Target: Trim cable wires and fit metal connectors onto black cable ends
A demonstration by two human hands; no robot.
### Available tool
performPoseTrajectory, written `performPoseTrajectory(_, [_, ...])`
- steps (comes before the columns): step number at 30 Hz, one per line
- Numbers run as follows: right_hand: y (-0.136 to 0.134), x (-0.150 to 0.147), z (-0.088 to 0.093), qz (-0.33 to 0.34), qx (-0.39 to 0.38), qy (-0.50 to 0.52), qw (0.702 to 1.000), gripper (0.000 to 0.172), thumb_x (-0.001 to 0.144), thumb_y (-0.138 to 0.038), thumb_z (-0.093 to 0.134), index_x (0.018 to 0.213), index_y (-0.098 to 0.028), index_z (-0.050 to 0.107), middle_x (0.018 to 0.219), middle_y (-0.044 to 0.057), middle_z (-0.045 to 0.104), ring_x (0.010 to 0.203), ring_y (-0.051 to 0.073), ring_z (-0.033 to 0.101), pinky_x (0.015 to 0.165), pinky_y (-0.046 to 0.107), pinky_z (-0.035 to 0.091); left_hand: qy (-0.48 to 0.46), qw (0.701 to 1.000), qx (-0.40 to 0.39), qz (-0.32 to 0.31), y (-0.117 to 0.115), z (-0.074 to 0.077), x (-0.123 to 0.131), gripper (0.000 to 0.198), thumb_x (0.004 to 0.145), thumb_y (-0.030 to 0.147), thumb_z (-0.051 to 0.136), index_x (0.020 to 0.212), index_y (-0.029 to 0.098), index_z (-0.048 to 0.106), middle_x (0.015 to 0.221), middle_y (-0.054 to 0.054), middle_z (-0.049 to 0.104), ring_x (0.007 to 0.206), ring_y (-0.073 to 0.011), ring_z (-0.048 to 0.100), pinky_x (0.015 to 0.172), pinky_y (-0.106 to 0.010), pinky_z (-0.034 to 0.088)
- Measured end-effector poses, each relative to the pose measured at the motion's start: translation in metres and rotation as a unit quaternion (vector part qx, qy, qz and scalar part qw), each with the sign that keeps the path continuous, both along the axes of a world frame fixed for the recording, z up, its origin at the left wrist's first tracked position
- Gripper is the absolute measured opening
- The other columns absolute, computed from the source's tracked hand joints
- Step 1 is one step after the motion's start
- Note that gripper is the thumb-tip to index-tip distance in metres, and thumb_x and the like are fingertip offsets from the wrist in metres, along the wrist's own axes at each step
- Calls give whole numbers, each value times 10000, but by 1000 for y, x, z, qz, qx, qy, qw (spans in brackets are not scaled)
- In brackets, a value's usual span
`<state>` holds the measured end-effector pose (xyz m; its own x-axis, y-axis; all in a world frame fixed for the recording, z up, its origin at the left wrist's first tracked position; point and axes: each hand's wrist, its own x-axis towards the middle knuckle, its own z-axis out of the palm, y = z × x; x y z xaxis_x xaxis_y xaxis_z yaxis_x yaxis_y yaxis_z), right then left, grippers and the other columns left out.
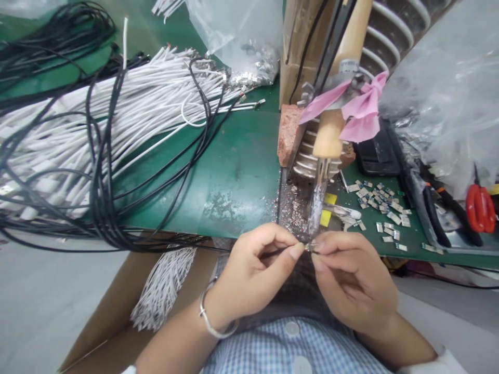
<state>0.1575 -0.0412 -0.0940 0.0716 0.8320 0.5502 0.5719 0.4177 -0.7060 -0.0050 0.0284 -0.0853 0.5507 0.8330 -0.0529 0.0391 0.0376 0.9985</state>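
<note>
My left hand [253, 278] pinches the end of a black cable [212, 249] between thumb and forefinger, at the table's front edge. My right hand [353, 283] meets it there, its fingertips closed on a tiny metal USB connector [309, 248] at the cable's tip. Fingers hide most of this joint. Just beyond the fingertips is the silvery tip of a soldering iron [320, 192], which points toward me, its wooden handle tied with a pink cloth strip [364, 111]. Several small connectors [390, 205] lie loose to the right of the iron.
A pile of white cables [156, 98] and looped black cables [105, 140] covers the left of the green table [237, 171]. A brick [289, 132] props the iron. Right are a phone [376, 150] and red-handled pliers [480, 208]. Below left stands a cardboard box [113, 311].
</note>
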Motion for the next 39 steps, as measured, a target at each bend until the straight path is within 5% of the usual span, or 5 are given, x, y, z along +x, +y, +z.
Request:
performPoseTrajectory(30, [3, 2, 6, 7, 26, -34, 999, 229, 790, -19, 581, 900, -218, 605, 850, 41, 645, 797, 191, 689, 694, 359, 639, -26, 999, -27, 8, 0, 3, 2, 86, 866, 154, 648, 780, 161, 641, 684, 1, 644, 597, -94, 582, 561, -176, 494])
performPoseTrajectory(39, [0, 2, -5, 39, 30, -23, 998, 232, 768, 0, 581, 872, -207, 591, 846, 34, 656, 805, 177, 697, 701, 331, 642, 9, 999, -44, 3, -3, 1, -4, 107, 866, 164, 642, 759, 150, 638, 663, 9, 630, 587, -78, 569, 548, -148, 479])
